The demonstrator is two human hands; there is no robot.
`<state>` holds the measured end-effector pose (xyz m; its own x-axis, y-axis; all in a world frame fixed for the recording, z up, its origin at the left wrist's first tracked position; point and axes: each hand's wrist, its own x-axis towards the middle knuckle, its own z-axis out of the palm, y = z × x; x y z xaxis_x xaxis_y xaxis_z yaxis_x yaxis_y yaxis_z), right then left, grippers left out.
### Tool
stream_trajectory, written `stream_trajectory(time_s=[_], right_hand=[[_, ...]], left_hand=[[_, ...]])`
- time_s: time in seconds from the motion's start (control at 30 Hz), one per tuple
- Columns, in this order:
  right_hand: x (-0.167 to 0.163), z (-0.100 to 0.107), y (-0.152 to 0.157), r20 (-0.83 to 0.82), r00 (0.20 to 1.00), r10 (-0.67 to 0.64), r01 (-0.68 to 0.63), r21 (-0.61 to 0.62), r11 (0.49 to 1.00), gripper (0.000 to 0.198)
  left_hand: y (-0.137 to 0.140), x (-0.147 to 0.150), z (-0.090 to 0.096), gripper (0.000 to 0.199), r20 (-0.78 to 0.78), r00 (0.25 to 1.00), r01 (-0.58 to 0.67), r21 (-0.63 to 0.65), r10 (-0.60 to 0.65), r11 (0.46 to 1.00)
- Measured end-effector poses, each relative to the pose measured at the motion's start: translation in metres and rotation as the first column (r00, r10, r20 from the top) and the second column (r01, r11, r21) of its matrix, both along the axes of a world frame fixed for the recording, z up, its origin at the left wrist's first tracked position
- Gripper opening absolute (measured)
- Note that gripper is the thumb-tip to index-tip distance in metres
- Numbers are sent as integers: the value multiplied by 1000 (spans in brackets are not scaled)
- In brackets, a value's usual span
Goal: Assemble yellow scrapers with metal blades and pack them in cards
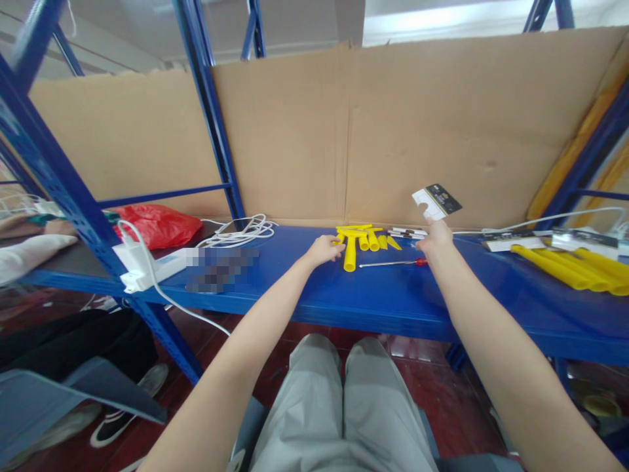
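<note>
- Black-and-white printed card (438,200) is gripped by right hand (437,237) above blue metal shelf (383,294).
- Yellow plastic tubular parts (349,257) are grouped on shelf at left hand (324,250); fingers curled, grip can't be told.
- Slim red-handled screwdriver (393,263) is laid between hands.

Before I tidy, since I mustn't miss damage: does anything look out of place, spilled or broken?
A white cable droops over the front edge of the long blue shelf and might snag. The tall brown cardboard panel has a ragged top edge. I see no spill around the yellow plastic tubes by the left hand.
</note>
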<state>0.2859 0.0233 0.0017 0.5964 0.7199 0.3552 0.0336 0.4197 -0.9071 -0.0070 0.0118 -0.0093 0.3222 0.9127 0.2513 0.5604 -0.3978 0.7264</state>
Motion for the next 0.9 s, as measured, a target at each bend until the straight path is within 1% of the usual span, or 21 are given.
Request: stream_trajectory(time_s=[0.03, 0.07, 0.1, 0.13, 0.2, 0.3, 0.43, 0.5, 0.6, 0.67, 0.73, 0.77, 0.83, 0.9], right_hand=[[-7, 3, -6, -218, 976, 7, -13, -27, 1000, 22], [-14, 6, -12, -337, 941, 14, -30, -41, 999, 20], [-20, 10, -18, -390, 921, 28, -45, -35, 998, 18], [-26, 13, -24, -405, 913, 48, -59, -15, 998, 16], [-35, 19, -33, -413, 909, 63, -64, 12, 998, 15], [-41, 23, -38, -394, 915, 88, -86, 23, 996, 13], [-42, 21, -37, -349, 928, 131, -131, 23, 991, 10], [-44, 21, -38, -354, 925, 140, -144, 15, 989, 11], [-50, 24, -44, -378, 916, 135, -147, -3, 989, 12], [-55, 27, -49, -378, 915, 139, -153, -6, 988, 13], [-59, 28, -52, -370, 917, 151, -163, -3, 987, 14], [-60, 29, -52, -367, 917, 158, -171, -2, 985, 15], [-61, 29, -53, -359, 916, 177, -192, -6, 981, 16], [-61, 28, -52, -334, 919, 208, -226, -16, 974, 16]], left_hand=[[-1, 1, -2, 47, 15, 999, 45, -8, -45, 999], [-2, 2, -3, 57, 17, 997, 80, 0, -80, 997], [-2, 3, -5, 65, 15, 994, 104, 12, -104, 995], [-3, 4, -6, 71, 13, 993, 120, 19, -121, 993], [-5, 6, -8, 76, 20, 991, 134, 12, -134, 991], [-5, 12, -10, 70, 44, 994, 101, 5, -101, 995], [-4, 22, -11, 54, 51, 999, 15, 25, -17, 1000], [-5, 25, -12, 48, 57, 998, -30, 27, 28, 999], [-8, 28, -12, 48, 158, 982, -103, -25, 106, 994], [-9, 28, -10, 46, 286, 948, -113, -102, 138, 988], [-9, 28, -2, 39, 436, 891, -69, -148, 128, 987], [-8, 28, 3, 33, 516, 849, -46, -137, 111, 990], [-4, 28, 17, 23, 627, 778, -17, -57, 49, 998], [1, 27, 31, 13, 667, 740, -77, -42, 86, 996]])
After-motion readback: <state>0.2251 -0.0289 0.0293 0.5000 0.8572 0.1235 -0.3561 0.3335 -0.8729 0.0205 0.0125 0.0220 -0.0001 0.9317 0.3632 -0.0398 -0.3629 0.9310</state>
